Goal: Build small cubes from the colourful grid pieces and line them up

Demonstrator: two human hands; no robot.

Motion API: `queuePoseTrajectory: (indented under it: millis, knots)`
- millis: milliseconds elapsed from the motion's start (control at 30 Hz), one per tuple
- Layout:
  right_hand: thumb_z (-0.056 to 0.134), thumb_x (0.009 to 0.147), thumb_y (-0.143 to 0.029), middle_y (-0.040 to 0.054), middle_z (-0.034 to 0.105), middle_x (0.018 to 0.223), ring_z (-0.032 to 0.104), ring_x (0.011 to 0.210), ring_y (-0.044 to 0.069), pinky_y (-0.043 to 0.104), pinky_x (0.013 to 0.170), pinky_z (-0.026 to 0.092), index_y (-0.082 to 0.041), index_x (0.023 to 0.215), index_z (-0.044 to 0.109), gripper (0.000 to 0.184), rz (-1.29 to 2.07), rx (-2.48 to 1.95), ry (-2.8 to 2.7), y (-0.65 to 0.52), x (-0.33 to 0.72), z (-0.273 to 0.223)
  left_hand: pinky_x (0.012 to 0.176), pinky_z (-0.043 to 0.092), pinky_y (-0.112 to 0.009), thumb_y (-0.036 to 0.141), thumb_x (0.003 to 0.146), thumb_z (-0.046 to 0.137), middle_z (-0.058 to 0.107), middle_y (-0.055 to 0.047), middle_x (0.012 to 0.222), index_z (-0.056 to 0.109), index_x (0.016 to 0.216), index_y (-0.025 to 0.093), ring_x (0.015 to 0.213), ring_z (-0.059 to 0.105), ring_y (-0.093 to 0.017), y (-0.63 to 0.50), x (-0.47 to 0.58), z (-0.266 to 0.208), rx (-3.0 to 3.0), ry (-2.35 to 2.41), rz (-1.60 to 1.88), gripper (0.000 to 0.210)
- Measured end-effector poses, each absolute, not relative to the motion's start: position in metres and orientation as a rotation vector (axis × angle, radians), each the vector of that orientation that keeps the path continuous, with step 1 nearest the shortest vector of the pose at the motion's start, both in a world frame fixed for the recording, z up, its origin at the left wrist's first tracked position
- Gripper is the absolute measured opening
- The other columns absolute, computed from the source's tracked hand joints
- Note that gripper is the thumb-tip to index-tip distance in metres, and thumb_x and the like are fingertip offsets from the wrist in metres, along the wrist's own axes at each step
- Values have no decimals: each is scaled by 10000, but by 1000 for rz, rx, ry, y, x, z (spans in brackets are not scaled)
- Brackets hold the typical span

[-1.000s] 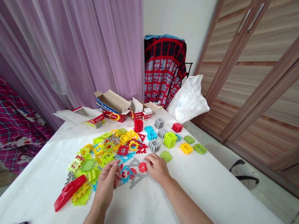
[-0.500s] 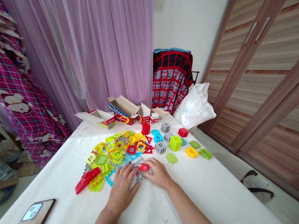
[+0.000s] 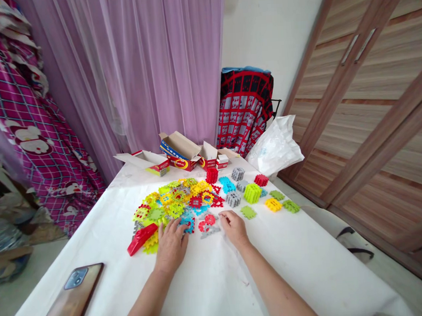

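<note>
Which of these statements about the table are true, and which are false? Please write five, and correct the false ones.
1. The left hand is at the near edge of the pile of toothed pieces. True.
2. The right hand is holding the phone. False: the phone lies on the table, apart from the right hand.
3. A long red piece lies to the left of the left hand. True.
4. Every box is closed. False: the blue-and-red box is open.
5. The white bag is to the right of the boxes. True.
</note>
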State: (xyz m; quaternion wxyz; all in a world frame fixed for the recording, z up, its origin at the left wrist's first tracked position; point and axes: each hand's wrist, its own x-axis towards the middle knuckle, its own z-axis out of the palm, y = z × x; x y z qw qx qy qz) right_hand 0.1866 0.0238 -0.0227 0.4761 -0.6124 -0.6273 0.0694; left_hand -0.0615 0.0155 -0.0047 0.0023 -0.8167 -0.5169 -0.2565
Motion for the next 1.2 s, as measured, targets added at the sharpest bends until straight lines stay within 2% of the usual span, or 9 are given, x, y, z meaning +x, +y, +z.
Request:
queuePoseTrajectory:
  millis: [167,333,467,733,967,1200]
  knots:
    - [501,812,-263,41,708,805,644,724,163,261,712,495,-207,793,715,222,144,-1545,-1512,19,181,-19,1103,246,-638,270,892,519,605,-128,1342,677,1093,221,1295,489,-341,10,-54,-8,-2547,-1525,-803,260]
    - [497,808,-231,46,714,799,655,741,168,261,721,493,-197,782,714,221,90,-1614,-1454,9,178,-16,1115,131,-678,209,883,508,663,-107,1263,689,1046,242,1214,561,-322,9,-48,-8,-2629,-1408,-853,246]
    - [502,801,-223,46,717,785,657,737,172,265,717,494,-198,761,712,215,78,-1657,-1415,5,174,-13,1123,104,-667,217,882,510,666,-106,1261,683,1046,252,1166,596,-295,11,-51,-12,-2699,-1392,-926,241]
    - [496,787,-226,36,696,719,613,619,155,259,626,473,-198,710,708,228,173,-1672,-1376,5,172,-8,1122,187,-619,235,895,485,698,-74,1214,678,1078,280,1162,605,-285,17,-62,-29,-2732,-1352,-1008,270]
    - [499,796,-225,35,688,705,606,608,150,248,599,463,-194,701,705,229,278,-1608,-1361,1,167,-6,1062,373,-560,277,920,467,696,-55,1223,620,1228,302,1184,605,-266,27,-73,-44,-2830,-1368,-936,345]
    - [492,802,-232,36,689,721,621,641,164,263,626,475,-201,731,707,229,398,-1525,-1392,-7,161,-5,1101,375,-549,252,929,439,665,-88,1267,578,1309,269,1233,572,-258,19,-79,-50,-2738,-1485,-1002,405]
